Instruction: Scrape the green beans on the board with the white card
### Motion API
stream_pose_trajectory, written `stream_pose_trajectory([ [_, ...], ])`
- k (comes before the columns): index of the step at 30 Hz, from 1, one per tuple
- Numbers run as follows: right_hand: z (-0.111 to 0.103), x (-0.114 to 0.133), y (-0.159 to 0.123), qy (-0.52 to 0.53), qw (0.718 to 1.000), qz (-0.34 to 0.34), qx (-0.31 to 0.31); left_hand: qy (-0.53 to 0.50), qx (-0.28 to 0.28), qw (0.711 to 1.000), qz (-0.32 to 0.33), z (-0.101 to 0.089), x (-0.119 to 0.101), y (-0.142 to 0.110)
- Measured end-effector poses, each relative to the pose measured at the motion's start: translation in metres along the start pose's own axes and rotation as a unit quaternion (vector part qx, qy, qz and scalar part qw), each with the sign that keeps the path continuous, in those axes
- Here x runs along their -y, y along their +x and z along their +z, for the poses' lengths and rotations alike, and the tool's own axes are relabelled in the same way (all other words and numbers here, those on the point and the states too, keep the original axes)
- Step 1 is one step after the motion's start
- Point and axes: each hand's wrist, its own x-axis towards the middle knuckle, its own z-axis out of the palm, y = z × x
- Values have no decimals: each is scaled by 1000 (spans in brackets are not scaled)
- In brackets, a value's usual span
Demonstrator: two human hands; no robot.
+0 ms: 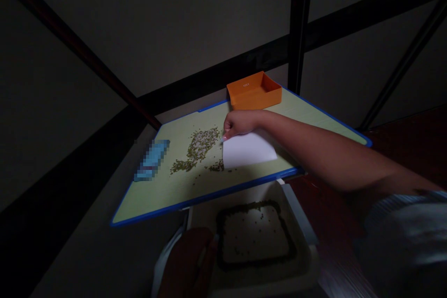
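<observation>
My right hand [238, 123] is closed with its fingertips pinching the upper left corner of a white sheet of paper [247, 151]. The sheet's left edge stands beside small greenish grains [202, 144], spread in a loose patch on the pale yellow board [139, 205]. A few grains lie against the sheet's lower left corner. Down in the shade, my left hand [190, 258] is curled over the left rim of a whitish plastic bin [300, 209]. More grains line the edges of the bin's floor, with a few scattered across its middle. Shadow hides part of the left fingers.
An orange open box [256, 95] stands at the board's far edge. A blurred-out light blue object [152, 160] lies at the board's left side. The board has a blue rim, and its near edge overhangs the bin. Dark-framed wall panels [209, 18] rise behind.
</observation>
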Motion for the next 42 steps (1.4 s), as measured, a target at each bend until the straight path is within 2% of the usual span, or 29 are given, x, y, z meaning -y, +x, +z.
stream_pose_trajectory([
  [15, 2, 4, 0, -7, 1000, 17, -22, -28, 9, 1000, -12, -4, -3, 5],
  [31, 5, 4, 1, 16, 1000, -17, 17, -29, 21, 999, -17, -2, 0, 1],
  [42, 1, 0, 1, -10, 999, -2, 50, -33, 23, 999, -21, -3, -2, 3],
])
